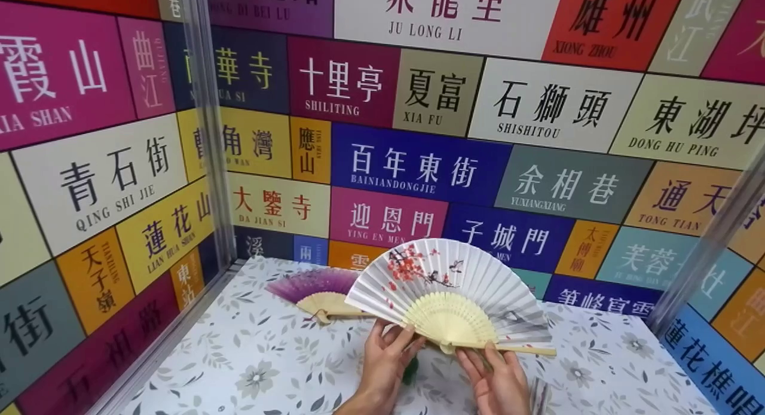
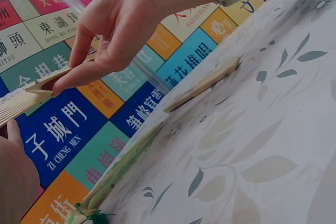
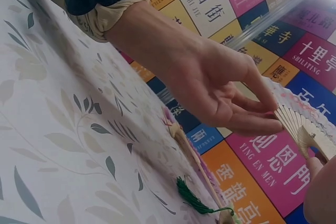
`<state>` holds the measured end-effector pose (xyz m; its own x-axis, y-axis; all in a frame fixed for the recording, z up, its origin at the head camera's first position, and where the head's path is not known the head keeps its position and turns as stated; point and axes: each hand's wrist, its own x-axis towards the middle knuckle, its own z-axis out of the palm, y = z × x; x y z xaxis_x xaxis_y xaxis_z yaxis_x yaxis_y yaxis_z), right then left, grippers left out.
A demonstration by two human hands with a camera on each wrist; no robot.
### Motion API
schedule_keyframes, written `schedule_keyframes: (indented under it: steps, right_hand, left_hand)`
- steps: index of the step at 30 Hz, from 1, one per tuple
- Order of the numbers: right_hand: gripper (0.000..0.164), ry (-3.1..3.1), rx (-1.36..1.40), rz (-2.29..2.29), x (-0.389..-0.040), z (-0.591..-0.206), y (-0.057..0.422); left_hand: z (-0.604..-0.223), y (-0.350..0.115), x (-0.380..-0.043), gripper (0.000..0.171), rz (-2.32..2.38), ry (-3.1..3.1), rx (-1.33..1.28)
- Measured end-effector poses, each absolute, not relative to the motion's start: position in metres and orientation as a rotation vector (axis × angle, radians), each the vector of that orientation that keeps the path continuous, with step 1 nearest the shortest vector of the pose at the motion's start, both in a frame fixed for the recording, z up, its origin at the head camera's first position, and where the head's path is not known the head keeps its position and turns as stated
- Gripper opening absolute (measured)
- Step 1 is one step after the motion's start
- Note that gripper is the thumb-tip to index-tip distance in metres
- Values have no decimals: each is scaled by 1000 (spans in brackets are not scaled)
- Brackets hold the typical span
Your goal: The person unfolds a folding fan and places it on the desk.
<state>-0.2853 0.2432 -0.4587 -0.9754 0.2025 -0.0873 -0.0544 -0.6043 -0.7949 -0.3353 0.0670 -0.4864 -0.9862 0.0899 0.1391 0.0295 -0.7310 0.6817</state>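
Observation:
A white folding fan (image 1: 445, 283) with red blossoms and pale ribs stands spread out above the table. My left hand (image 1: 385, 361) pinches its left end stick between thumb and fingers. On the other side my right hand (image 1: 496, 373) pinches the right end stick near the pivot. In the left wrist view the right hand (image 2: 118, 32) shows its thumb and fingers on the fan's edge (image 2: 23, 103). The left hand (image 3: 210, 85) appears the same way in the right wrist view, fingertips on the ribs (image 3: 294, 129).
A purple folding fan (image 1: 326, 286) lies spread on the patterned tablecloth (image 1: 269, 367) behind the left hand. A green fan (image 2: 123, 163) with a green tassel (image 3: 191, 198) lies below the hands. A closed fan (image 2: 205, 85) rests to the right. Sign-covered walls (image 1: 418, 164) enclose the table.

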Motion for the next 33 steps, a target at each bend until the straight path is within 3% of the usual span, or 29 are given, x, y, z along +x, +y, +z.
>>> schedule_keyframes:
  steps: [7, 25, 30, 33]
  right_hand:
    - [58, -1363, -217, 2676, -284, -463, 236]
    - [72, -1497, -235, 2680, -283, -462, 230]
    - [72, -1812, -331, 2515, -281, -470, 253]
    - [62, -2186, -330, 2197, -282, -477, 283]
  left_hand:
    - [-491, 73, -328, 68, 2738, 1420, 367]
    - [-491, 58, -331, 53, 2741, 1566, 211]
    - [-494, 34, -332, 53, 2721, 1692, 192]
    - [-499, 13, -331, 54, 2696, 1767, 172]
